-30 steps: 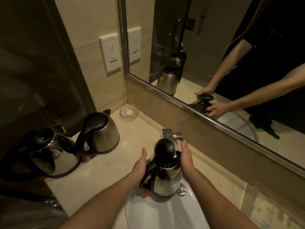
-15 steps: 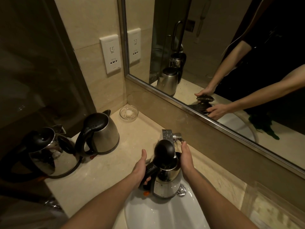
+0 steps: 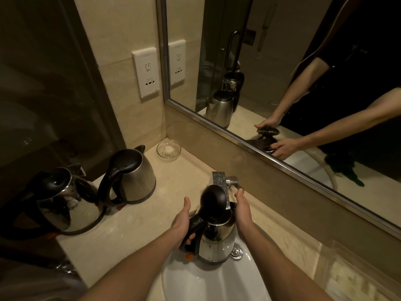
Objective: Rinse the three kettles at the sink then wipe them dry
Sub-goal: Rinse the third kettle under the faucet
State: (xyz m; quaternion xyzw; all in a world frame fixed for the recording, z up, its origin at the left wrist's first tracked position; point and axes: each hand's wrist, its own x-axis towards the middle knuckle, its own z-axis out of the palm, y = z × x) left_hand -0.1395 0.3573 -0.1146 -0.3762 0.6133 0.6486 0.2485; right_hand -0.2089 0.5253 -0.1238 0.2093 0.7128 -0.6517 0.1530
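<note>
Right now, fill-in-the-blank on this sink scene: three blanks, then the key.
The left hand grips the raised-lid kettle by its black ____. That kettle is held over the white ____. ____ other kettles stand on the counter.
Missing: handle; sink; two.

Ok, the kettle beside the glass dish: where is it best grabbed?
Probably take the kettle by its black loop handle, reaching from above and the near side: the handle stands upright opposite the spout, which points at the wall, and the shiny kettle crowds its left.
</note>
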